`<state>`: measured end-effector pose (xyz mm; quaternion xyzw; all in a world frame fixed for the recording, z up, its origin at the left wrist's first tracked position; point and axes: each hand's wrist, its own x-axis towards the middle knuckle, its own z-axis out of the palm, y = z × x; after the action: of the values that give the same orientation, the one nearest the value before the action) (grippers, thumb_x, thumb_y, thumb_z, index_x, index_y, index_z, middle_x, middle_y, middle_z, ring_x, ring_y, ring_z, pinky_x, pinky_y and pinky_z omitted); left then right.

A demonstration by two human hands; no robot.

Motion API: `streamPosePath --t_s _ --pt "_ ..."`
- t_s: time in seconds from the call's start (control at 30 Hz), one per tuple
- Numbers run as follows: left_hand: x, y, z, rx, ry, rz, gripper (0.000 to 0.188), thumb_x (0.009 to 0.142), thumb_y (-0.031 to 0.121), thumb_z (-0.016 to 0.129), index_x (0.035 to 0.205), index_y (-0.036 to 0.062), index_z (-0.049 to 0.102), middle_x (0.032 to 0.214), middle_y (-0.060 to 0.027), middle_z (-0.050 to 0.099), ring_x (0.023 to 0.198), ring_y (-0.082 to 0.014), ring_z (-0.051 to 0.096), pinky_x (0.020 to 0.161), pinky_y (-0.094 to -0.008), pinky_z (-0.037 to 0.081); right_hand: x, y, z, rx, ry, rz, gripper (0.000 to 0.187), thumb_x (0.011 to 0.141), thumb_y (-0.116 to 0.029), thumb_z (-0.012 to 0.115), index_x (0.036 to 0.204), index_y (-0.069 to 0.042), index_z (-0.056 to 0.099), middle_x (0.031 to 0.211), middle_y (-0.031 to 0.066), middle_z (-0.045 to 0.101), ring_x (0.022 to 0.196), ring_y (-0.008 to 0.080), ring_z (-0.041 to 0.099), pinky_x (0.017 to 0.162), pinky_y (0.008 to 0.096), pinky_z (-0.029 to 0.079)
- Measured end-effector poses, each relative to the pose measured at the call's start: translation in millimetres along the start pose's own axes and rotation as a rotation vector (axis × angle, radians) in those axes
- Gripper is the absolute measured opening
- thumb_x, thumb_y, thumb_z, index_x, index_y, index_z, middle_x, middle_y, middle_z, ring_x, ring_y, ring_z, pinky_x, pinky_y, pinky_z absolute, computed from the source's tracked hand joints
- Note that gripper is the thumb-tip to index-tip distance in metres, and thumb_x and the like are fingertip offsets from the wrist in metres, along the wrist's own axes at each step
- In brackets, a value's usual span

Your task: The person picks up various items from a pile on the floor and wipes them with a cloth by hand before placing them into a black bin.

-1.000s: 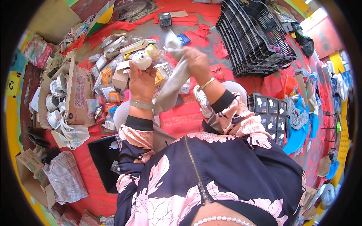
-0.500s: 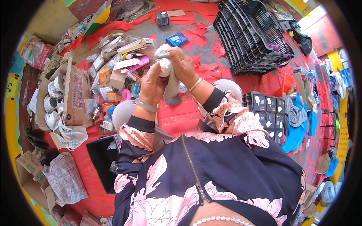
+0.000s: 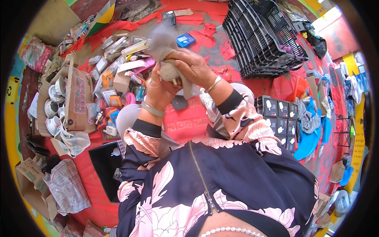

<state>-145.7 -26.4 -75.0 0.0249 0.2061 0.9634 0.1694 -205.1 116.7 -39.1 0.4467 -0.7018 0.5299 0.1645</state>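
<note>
My left hand (image 3: 161, 90) is closed around a small rounded white thing (image 3: 169, 72) whose kind I cannot make out; a short pale stub shows at its lower end. Against it my right hand (image 3: 192, 67) presses a greyish-white cloth (image 3: 187, 87), fingers bent over the fabric. The cloth's upper end flares out blurred above both hands, and its lower end hangs between my wrists. Just below the hands a small dark flat piece (image 3: 180, 102) lies on the red floor covering.
Left of me, loose small packages (image 3: 114, 100) lie heaped beside a cardboard box (image 3: 81, 98) of white bowl-shaped fittings. Stacked black crates (image 3: 260, 39) stand far right, small black boxes (image 3: 278, 118) nearer. A blue flat package (image 3: 184, 40) lies ahead; an open black box (image 3: 104, 166) lies at lower left.
The cloth's upper end has swung up and blurred. My right hand has shifted slightly right and down over the white thing, while my left hand has turned and its fingers have curled beneath it.
</note>
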Motion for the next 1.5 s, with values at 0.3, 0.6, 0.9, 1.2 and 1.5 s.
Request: streamPosePath --t_s 0.3,0.6,0.9,1.2,1.5 --pt "-4 -1 -5 0.317 0.112 0.001 0.042 0.089 0.044 0.048 0.112 0.0097 0.051 0.103 -0.0044 0.059 0.09 -0.017 0.058 0.076 -0.0324 0.048 -10 8 12 0.034 0.179 0.553 0.027 0.088 -0.024 0.048 0.088 -0.001 0.062 0.076 0.0152 0.062 0.075 0.0278 0.061 0.068 0.0322 0.046" --pt "-4 2 0 0.231 0.143 0.087 0.033 0.083 0.02 0.06 0.109 0.0048 0.049 0.103 -0.0081 0.057 0.093 -0.0199 0.057 0.083 -0.0361 0.048 -14 56 -22 0.624 0.696 0.824 0.026 0.093 -0.021 0.043 0.092 0.0 0.059 0.087 0.0089 0.062 0.078 0.0166 0.058 0.071 0.0284 0.047" --pt "8 0 -13 -0.022 0.169 0.049 0.042 0.092 0.036 0.044 0.12 0.0064 0.047 0.111 -0.0098 0.058 0.102 -0.0226 0.056 0.09 -0.0354 0.045 -13 -10 18 -0.433 0.015 0.033 0.051 0.074 -0.024 0.067 0.119 -0.006 0.051 0.109 0.0145 0.058 0.099 0.0296 0.057 0.084 0.0364 0.045" --pt "-17 -7 -3 0.026 0.144 0.062 0.025 0.086 0.024 0.058 0.102 0.0051 0.058 0.089 -0.005 0.063 0.075 -0.0134 0.06 0.068 -0.0269 0.05 -23 2 18 0.241 0.262 0.452 0.009 0.081 -0.01 0.061 0.078 -0.002 0.061 0.072 0.0087 0.058 0.065 0.0213 0.052 0.054 0.0317 0.041" --pt "-204 99 -65 -0.018 0.467 0.808 0.03 0.082 0.019 0.062 0.107 0.0044 0.053 0.099 -0.0105 0.061 0.09 -0.024 0.058 0.082 -0.0365 0.047 -36 34 -49 0.676 0.766 0.829 0.031 0.09 -0.031 0.052 0.095 -0.002 0.059 0.089 0.0107 0.063 0.077 0.022 0.062 0.07 0.0338 0.052"
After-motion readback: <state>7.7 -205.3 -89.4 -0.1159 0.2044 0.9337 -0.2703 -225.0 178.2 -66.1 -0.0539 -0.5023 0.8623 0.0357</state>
